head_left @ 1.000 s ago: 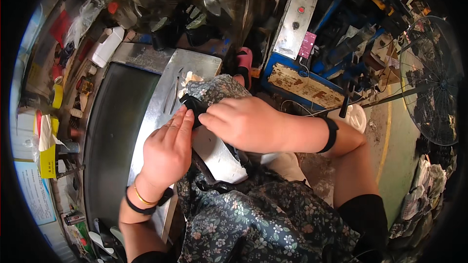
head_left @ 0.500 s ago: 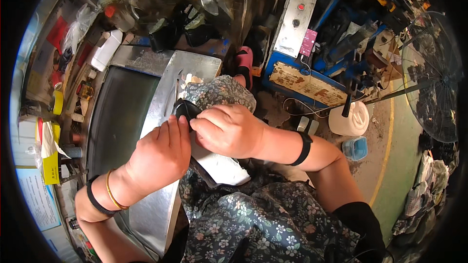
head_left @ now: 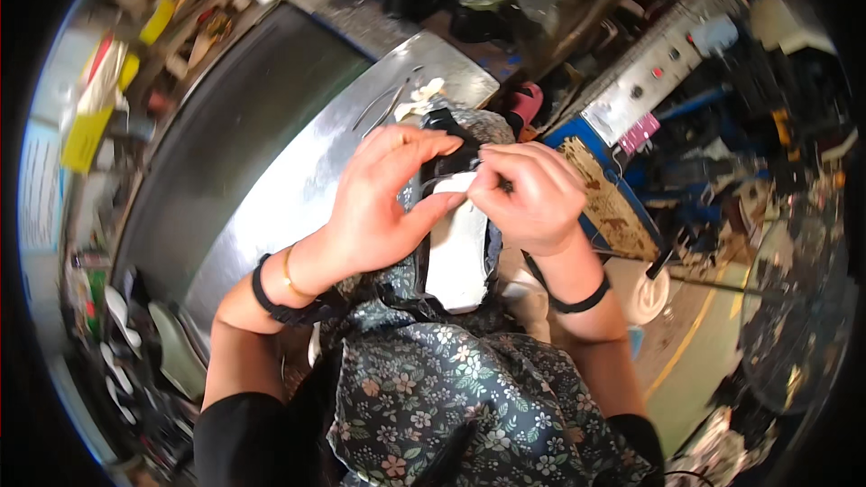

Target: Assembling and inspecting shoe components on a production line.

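A shoe in the making (head_left: 457,261) lies across my lap with its white underside facing up and its toe away from me. Dark upper material (head_left: 454,160) wraps the toe end, and its edges show along both sides. My left hand (head_left: 374,203) grips it from the left, fingers over the black toe and thumb near the white underside. On the other side, my right hand (head_left: 534,197) is closed in a pinch at the toe's right edge. Its fingertips hide exactly what they pinch. A flowered apron (head_left: 451,379) covers my lap beneath the shoe.
To the left is a shiny metal worktop (head_left: 271,189) beside a dark belt (head_left: 230,117). White scraps (head_left: 424,95) lie near its far end. A blue machine with a button panel (head_left: 667,59) stands right, near a white jug (head_left: 648,296).
The view has swung, and the shoe now points straight away with more of its white underside showing. My left thumb has spread from the fingers; my right hand has shifted to the toe's right edge.
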A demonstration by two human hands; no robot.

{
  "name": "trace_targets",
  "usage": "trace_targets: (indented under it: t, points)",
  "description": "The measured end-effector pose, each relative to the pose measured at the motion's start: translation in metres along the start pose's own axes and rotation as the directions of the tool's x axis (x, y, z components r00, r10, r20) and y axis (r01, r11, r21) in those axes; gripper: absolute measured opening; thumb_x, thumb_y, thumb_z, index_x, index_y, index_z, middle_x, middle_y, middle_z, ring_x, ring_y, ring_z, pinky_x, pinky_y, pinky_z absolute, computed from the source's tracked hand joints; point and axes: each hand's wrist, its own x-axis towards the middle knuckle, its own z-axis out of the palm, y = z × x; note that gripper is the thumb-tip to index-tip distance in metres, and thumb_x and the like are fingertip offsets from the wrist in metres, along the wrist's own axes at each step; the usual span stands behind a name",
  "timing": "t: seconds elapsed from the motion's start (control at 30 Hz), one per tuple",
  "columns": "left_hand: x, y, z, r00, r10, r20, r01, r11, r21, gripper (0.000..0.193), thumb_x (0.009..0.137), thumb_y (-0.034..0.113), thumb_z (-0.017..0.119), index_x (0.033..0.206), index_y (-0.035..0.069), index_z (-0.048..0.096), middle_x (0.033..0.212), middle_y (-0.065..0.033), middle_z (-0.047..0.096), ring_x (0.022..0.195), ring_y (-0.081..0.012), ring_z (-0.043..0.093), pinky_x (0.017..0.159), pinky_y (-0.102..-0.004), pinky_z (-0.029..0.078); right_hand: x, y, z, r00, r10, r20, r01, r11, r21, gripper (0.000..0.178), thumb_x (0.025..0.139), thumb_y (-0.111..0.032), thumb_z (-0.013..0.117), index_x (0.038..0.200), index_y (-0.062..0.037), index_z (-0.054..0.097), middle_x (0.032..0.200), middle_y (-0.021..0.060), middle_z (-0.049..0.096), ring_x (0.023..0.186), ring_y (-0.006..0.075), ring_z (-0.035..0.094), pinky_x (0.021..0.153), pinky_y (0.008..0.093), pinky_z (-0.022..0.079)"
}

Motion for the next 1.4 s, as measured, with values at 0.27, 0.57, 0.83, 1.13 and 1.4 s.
trace_targets:
  t: [0.27,0.57,0.83,1.13,1.4]
  points:
    - [-0.026,-0.006,0.016,0.976,0.062,-0.208,-0.057,0.998,0.032,0.031,0.080,0.008,0.074,0.109,0.001,0.068,0.107,-0.0161,0.069,0.103,-0.0314,0.067,0.087,-0.0379,0.055,0.013,-0.016,-0.014,0.940,0.135,0.313,-0.188,0.971,0.145,0.027,0.069,-0.003,0.076,0.095,-0.0035,0.068,0.100,0.0104,0.067,0.084,0.0277,0.064,0.073,0.0373,0.053]
    - [-0.009,0.007,0.038,0.909,0.002,-0.417,0.047,0.993,0.108,0.008,0.079,0.001,0.067,0.086,0.000,0.064,0.087,-0.0147,0.069,0.084,-0.0307,0.070,0.075,-0.0362,0.055,-0.013,-0.028,0.013,0.959,0.260,0.113,-0.260,0.965,-0.019,0.012,0.084,-0.005,0.069,0.094,0.0007,0.065,0.092,0.0127,0.066,0.078,0.0298,0.064,0.069,0.0363,0.052]
    - [-0.020,-0.018,0.017,0.933,-0.305,0.189,0.359,0.812,-0.460,0.108,0.070,0.021,0.086,0.155,0.008,0.021,0.161,-0.0229,0.011,0.151,-0.0320,0.005,0.119,-0.0410,0.011,0.002,-0.018,-0.011,0.794,0.351,0.496,-0.480,0.863,0.157,0.046,0.090,-0.020,0.068,0.128,0.0015,0.053,0.126,0.0223,0.057,0.117,0.0362,0.056,0.097,0.0377,0.045]
    - [-0.028,-0.018,0.029,0.962,-0.192,0.193,0.252,0.896,-0.364,0.094,0.075,0.014,0.080,0.151,0.004,0.025,0.156,-0.0325,0.014,0.148,-0.0443,0.012,0.118,-0.0456,0.019,-0.003,-0.020,-0.015,0.644,0.378,0.665,-0.643,0.739,0.202,0.055,0.092,-0.017,0.065,0.140,0.0003,0.045,0.136,0.0256,0.052,0.126,0.0375,0.053,0.102,0.0386,0.044]
    - [-0.021,-0.017,0.032,0.964,-0.209,0.167,0.259,0.885,-0.387,0.085,0.072,0.012,0.081,0.145,0.007,0.038,0.154,-0.0268,0.025,0.146,-0.0436,0.020,0.117,-0.0454,0.024,-0.030,-0.028,-0.011,0.669,0.528,0.522,-0.708,0.666,0.233,0.064,0.091,-0.023,0.067,0.145,-0.0022,0.039,0.135,0.0249,0.053,0.123,0.0389,0.055,0.101,0.0401,0.044]
